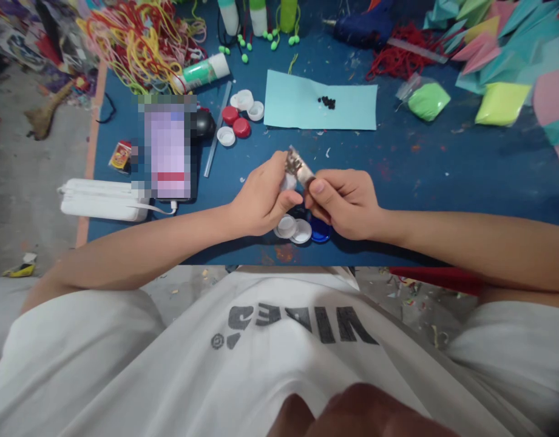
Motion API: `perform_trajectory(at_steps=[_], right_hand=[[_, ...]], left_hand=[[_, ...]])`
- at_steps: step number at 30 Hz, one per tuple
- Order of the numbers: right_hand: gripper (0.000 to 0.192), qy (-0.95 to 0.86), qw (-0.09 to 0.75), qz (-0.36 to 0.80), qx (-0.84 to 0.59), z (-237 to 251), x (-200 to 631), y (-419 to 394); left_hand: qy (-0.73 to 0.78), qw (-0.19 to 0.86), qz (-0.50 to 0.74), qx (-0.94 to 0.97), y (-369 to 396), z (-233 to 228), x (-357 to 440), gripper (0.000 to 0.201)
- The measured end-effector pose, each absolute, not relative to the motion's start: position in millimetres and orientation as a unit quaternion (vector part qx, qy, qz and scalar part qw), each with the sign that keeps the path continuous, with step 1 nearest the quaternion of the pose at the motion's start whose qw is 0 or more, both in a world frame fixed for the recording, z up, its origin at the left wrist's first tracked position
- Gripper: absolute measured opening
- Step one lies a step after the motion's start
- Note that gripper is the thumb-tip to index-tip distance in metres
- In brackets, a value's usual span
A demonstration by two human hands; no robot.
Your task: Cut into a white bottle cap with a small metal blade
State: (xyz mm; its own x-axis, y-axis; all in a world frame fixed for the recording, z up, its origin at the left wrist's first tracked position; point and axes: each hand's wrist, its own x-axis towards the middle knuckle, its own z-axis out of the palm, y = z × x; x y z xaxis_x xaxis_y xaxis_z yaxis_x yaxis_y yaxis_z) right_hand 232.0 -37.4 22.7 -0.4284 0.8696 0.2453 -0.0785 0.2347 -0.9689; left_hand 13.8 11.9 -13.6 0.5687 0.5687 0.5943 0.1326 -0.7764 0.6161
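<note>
My left hand is closed on a small white bottle cap, only part of which shows. My right hand pinches a short, shiny metal tool that looks like a nail clipper. Its far end meets the left fingertips at the cap; whether it touches the cap is hidden. Just below the hands, near the table's front edge, lie white caps and a blue cap. Beyond them is a light blue paper strip with small black pieces on it.
Red caps and white caps lie left of the paper, beside a clear stick. Further left are a phone and a white device. Tangled cords, a glue gun and clay packets sit at the back.
</note>
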Motion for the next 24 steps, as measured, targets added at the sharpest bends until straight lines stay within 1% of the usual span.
perform_trajectory(at_steps=[2, 4, 9, 12, 15, 18, 21, 24], right_hand=[[0.055, -0.605, 0.452, 0.575, -0.314, 23, 233, -36], [0.055, -0.583, 0.441, 0.615, -0.296, 23, 235, -32], [0.051, -0.600, 0.356, 0.681, -0.222, 23, 241, -21], [0.052, -0.607, 0.320, 0.694, -0.218, 23, 245, -17], [0.053, -0.620, 0.288, 0.695, -0.222, 25, 249, -15], [0.053, -0.639, 0.257, 0.690, -0.220, 27, 249, -13], [0.054, -0.648, 0.265, 0.678, -0.222, 28, 246, -13], [0.054, -0.648, 0.292, 0.668, -0.220, 28, 244, -14]], left_hand=[[0.207, 0.289, 0.408, 0.841, 14, -13, 12, 0.063], [0.201, 0.327, 0.404, 0.830, 17, -13, 11, 0.063], [0.183, 0.457, 0.400, 0.774, 18, -11, 16, 0.055], [0.178, 0.498, 0.382, 0.758, 16, -11, 17, 0.062], [0.186, 0.499, 0.370, 0.761, 15, -12, 17, 0.072], [0.201, 0.470, 0.371, 0.775, 14, -12, 18, 0.082], [0.235, 0.440, 0.359, 0.789, 13, -7, 19, 0.085], [0.256, 0.442, 0.338, 0.791, 13, 0, 18, 0.083]])
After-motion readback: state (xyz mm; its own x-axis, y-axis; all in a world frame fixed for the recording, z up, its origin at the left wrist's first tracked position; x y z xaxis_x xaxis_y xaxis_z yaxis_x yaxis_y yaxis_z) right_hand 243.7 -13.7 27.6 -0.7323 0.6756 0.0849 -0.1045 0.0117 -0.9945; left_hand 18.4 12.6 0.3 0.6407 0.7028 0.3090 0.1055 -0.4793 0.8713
